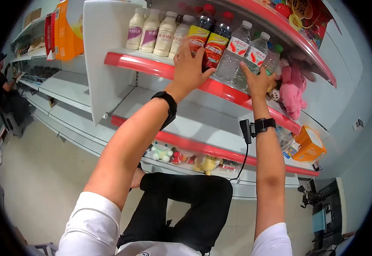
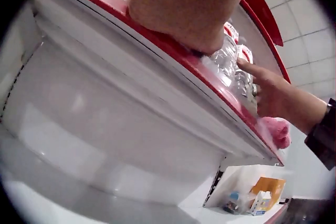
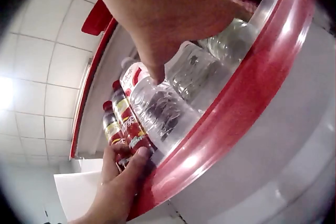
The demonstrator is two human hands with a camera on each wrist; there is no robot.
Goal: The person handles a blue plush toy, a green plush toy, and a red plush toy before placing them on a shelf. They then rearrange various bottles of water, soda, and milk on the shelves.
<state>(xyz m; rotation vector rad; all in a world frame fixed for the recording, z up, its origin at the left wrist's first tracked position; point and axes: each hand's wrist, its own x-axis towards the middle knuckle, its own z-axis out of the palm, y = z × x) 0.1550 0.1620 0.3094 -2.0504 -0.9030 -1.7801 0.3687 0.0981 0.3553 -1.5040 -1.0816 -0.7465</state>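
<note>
My left hand (image 1: 190, 66) is spread low over the front of two cola bottles (image 1: 217, 45) with red caps. Its fingers lie against the left one, and its thumb points right near the base of the other. My right hand (image 1: 256, 81) reaches over the clear water bottles (image 1: 233, 53) with white caps. Its straight thumb lies at a label, as the right wrist view shows, and its fingers spread toward a green-capped bottle (image 1: 273, 57). Both wrists wear black straps. In the left wrist view, my left forearm hides the cola bottles.
White-capped milk bottles (image 1: 165, 36) stand left of the cola. A pink plush toy (image 1: 292, 87) sits at the right end. The shelf has a red front edge (image 1: 151, 66); another shelf overhangs it. Below are plush toys (image 1: 162, 151) and an orange box (image 1: 309, 145). A person (image 1: 8, 89) sits far left.
</note>
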